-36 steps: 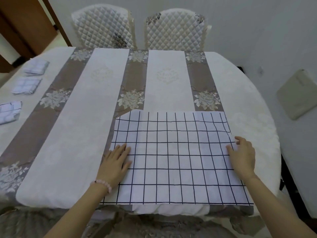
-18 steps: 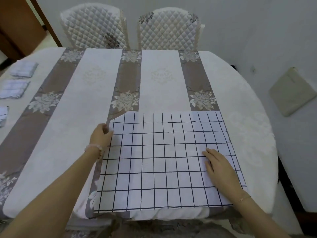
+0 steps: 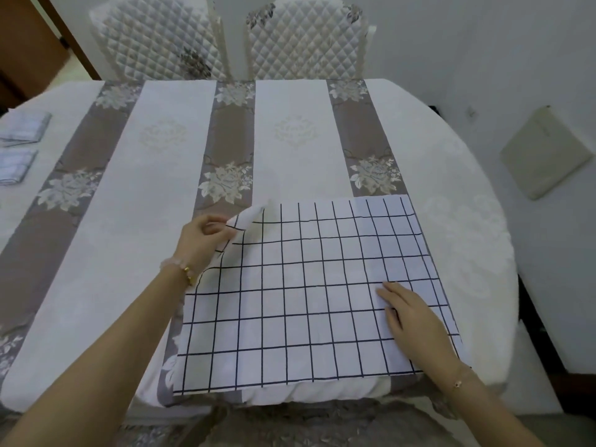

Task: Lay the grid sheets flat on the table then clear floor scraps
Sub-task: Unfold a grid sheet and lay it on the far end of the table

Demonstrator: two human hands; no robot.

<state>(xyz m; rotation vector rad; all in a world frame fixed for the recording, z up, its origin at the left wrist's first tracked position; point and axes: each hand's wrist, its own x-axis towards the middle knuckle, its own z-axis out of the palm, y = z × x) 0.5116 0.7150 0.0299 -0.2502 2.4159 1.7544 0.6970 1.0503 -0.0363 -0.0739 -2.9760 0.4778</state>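
Pinching the far left corner of the grid sheet [image 3: 309, 285], the left hand [image 3: 201, 240] is curling fingers and thumb round the cloth and lifting that corner off the table [image 3: 154, 240], so the white underside is showing. The right hand [image 3: 416, 321] is lying flat with straight fingers on the near right part of the sheet, gripping nothing, pinning it down. Elsewhere the sheet is lying spread on the table, reaching its near edge. To do this step well, I judge the corner should be drawn outward and away before being lowered, with the flat hand anchoring the cloth, so no fold is getting trapped underneath.
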